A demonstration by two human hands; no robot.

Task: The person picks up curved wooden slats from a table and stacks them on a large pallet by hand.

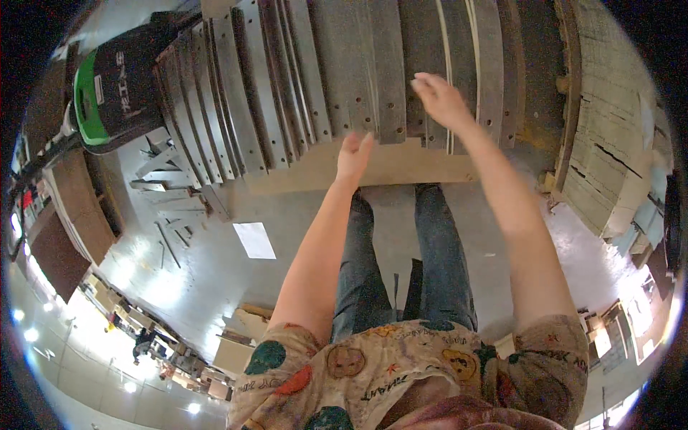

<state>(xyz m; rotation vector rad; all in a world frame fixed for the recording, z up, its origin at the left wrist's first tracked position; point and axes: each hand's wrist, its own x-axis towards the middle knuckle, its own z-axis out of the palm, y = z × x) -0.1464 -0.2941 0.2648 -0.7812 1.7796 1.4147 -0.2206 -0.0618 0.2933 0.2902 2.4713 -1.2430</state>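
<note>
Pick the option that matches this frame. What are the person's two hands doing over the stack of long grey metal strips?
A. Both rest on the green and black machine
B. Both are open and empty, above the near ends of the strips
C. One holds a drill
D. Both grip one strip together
B: the left hand and right hand are open with nothing in them, over the near ends of the grey metal strips.
</note>
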